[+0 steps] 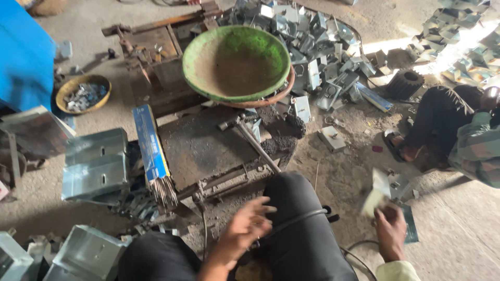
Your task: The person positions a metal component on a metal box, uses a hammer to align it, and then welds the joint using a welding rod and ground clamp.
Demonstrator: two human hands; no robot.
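Metal bracket [376, 191], a small folded piece blurred by motion, sits pinched in my right hand [390, 229], fingers closed round its lower edge, out beside my right knee and above the dusty floor. My left hand [244, 229] hangs over my lap with fingers loosely spread, gripping nothing, just above the black cable [291, 221] that loops across my thigh. To handle this well I would judge it best to keep the pinch firm near the bracket's fold and steer clear of that cable. Ahead of my knees a hammer [250, 139] lies on the dark work plate [200, 148], with a blue box of welding rods [152, 151] at its left edge, rods fanning from its open end. Beyond, a green pan [208, 49] tilts up, holding only brown residue. Farther left, a yellow bowl [66, 89] holds small metal pieces. A heap of brackets [317, 47] lies behind the pan; another person's leg [442, 112] sits at right.
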